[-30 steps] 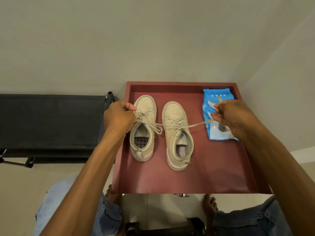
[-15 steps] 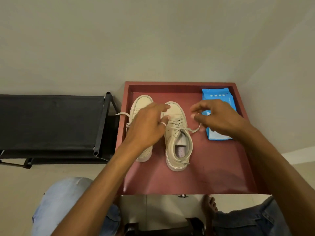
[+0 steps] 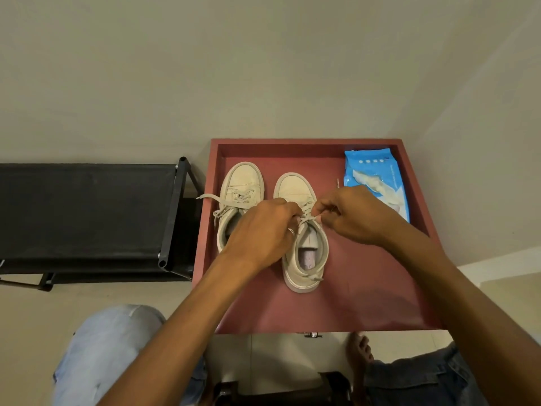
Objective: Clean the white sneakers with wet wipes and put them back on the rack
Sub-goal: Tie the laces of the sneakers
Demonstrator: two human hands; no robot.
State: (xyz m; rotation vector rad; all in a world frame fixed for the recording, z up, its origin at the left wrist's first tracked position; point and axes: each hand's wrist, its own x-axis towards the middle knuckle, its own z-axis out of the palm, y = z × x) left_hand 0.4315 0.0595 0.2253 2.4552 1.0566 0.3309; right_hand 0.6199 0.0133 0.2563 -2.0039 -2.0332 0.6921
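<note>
Now busy tying the lace (image 3: 310,219) of one shoe (image 3: 294,189), right under both hands. Pinching one end with the left hand (image 3: 263,230), fingers curled in on it. Pinching the other end with the right hand (image 3: 354,215), the same way (maybe making a small loop between them, hard to tell for sure). Sitting on the red tray (image 3: 366,288), with the toe away from the hands.

Just left of the left hand, partly under it, the other shoe (image 3: 243,178), with a loose lace end (image 3: 205,197) flopped out over the tray edge. Just past the right hand, a blue pack of wipes (image 3: 371,171), flat on the same tray. Well off to the left of the left hand, the black rack (image 3: 87,212), the place to put both shoes back.

Could go wrong here: pulling too hard, or letting one end slip, and ending with a hard knot, or no bow at all. Could also bump the other shoe with the left wrist and drag its loose lace end. Could catch a hanging lace on the rack bar later, while carrying. Best to pull slow and even.
</note>
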